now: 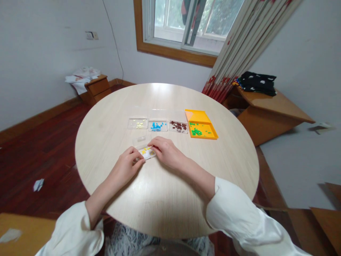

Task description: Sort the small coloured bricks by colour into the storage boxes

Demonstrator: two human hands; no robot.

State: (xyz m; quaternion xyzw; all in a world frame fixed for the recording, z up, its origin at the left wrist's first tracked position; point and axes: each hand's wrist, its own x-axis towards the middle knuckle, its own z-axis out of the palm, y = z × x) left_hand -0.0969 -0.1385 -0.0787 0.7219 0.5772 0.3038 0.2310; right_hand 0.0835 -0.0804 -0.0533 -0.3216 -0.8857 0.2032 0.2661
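Note:
A small clear plastic box (147, 153) with several yellow pieces in it lies near the middle of the round table. My left hand (127, 164) grips its left end between thumb and fingers. At its right end, my right hand (167, 152) is closed with bent fingers on the far right corner; whether a piece is also between the fingertips is hidden. The box's clear lid (140, 139) seems to stand open on the far side. Beyond it sit clear boxes with pale yellow pieces (139, 125), blue pieces (157, 126) and dark brown pieces (179, 126).
An open orange box (215, 135) with green pieces (196, 132) stands at the right end of the row. All of this rests on a round pale wooden table (165, 199). A wooden stand with dark cloth (259, 83) is at the right, beside a curtain (239, 39).

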